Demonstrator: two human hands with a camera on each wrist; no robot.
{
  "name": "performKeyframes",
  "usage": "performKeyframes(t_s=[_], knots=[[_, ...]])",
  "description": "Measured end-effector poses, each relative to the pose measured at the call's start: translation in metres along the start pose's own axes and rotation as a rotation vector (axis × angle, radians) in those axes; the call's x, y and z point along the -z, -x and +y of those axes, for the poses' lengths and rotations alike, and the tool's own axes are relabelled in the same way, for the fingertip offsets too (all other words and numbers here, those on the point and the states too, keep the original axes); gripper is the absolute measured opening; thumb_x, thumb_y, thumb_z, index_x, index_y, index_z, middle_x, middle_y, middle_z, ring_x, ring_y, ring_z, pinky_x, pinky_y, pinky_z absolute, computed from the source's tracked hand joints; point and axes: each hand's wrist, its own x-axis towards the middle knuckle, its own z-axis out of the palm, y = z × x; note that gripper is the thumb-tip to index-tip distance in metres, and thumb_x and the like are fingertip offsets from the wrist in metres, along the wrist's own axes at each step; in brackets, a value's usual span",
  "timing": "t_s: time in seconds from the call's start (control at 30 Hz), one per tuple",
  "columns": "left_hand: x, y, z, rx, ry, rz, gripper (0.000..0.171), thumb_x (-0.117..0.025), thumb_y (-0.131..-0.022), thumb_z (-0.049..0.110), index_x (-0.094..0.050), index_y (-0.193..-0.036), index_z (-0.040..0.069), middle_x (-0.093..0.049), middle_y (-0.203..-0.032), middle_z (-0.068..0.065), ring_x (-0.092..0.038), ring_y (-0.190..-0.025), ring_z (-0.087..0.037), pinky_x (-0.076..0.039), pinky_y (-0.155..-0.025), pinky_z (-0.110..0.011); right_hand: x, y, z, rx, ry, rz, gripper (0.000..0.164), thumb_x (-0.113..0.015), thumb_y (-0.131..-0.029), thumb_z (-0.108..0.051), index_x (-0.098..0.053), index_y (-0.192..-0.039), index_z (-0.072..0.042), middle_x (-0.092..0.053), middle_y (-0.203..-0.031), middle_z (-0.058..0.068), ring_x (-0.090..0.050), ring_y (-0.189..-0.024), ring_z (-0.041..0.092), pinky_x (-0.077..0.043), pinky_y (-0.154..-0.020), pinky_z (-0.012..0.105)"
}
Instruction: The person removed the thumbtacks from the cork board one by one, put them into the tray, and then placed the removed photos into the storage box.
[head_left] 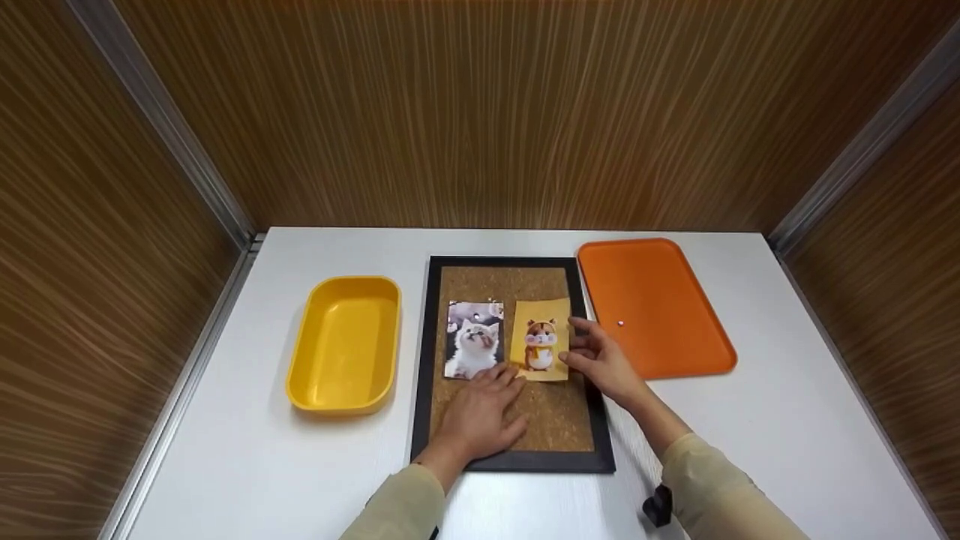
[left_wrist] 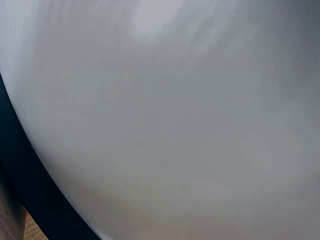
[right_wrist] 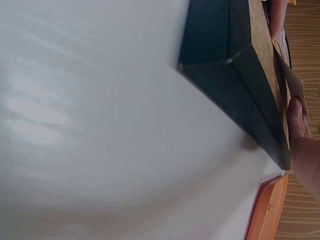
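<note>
One hamster card (head_left: 540, 341): right hand (head_left: 606, 367) pinches its right edge; left hand (head_left: 484, 412), fingers extended, grips nothing, should steady the near edge.

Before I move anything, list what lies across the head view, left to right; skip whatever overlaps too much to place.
Yellow bin → cat picture → hamster picture → orange tray.

Cannot identify the tiny speck (head_left: 620, 324) on the orange tray (head_left: 652, 289), right of centre in the head view, nor see the lower-right corner of the cat picture (head_left: 475, 341) beneath the left hand (head_left: 484, 412). From the left wrist, get blurred bench (left_wrist: 165, 115) and, lower left, a cut-off dark strip (left_wrist: 40, 185).
</note>
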Motion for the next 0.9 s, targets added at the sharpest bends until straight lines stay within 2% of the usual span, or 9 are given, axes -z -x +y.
performKeyframes(t_s=[0.1, 0.33, 0.63, 0.9], knots=[[-0.001, 0.0, 0.0, -0.002, -0.011, -0.004, 0.066, -0.048, -0.104, 0.055, -0.054, -0.158, 0.018, -0.046, -0.165, -0.003, -0.039, -0.154, -0.024, -0.03, -0.127, -0.041, 0.0, 0.003, 0.001, -0.009, -0.011, -0.012, 0.07, -0.074, -0.098, -0.004, -0.04, -0.159, 0.001, -0.062, -0.131, 0.031, -0.069, -0.111, 0.029, -0.061, -0.087, 0.028], [0.001, 0.001, 0.0, -0.017, -0.021, 0.036, 0.065, -0.051, -0.104, 0.057, -0.057, -0.155, 0.017, -0.051, -0.162, -0.003, -0.042, -0.152, -0.024, -0.033, -0.126, -0.04, -0.003, 0.007, 0.001, -0.021, -0.021, -0.042, 0.069, -0.075, -0.097, -0.002, -0.043, -0.158, 0.0, -0.062, -0.134, 0.03, -0.068, -0.112, 0.032, -0.06, -0.086, 0.025], [0.002, 0.001, 0.001, -0.012, -0.023, 0.029, 0.065, -0.05, -0.104, 0.057, -0.056, -0.156, 0.018, -0.05, -0.162, -0.002, -0.043, -0.152, -0.024, -0.033, -0.126, -0.04, -0.005, 0.01, 0.006, 0.016, -0.021, -0.099, 0.069, -0.073, -0.096, 0.003, -0.041, -0.157, 0.005, -0.06, -0.137, 0.033, -0.067, -0.115, 0.036, -0.06, -0.088, 0.026], [0.002, 0.001, 0.0, -0.015, -0.024, 0.023, 0.066, -0.05, -0.104, 0.057, -0.055, -0.156, 0.018, -0.049, -0.163, -0.003, -0.041, -0.153, -0.025, -0.032, -0.126, -0.04, -0.004, 0.011, 0.012, 0.022, -0.048, -0.118, 0.071, -0.073, -0.096, 0.004, -0.038, -0.158, 0.006, -0.059, -0.138, 0.033, -0.066, -0.115, 0.036, -0.06, -0.089, 0.025]])
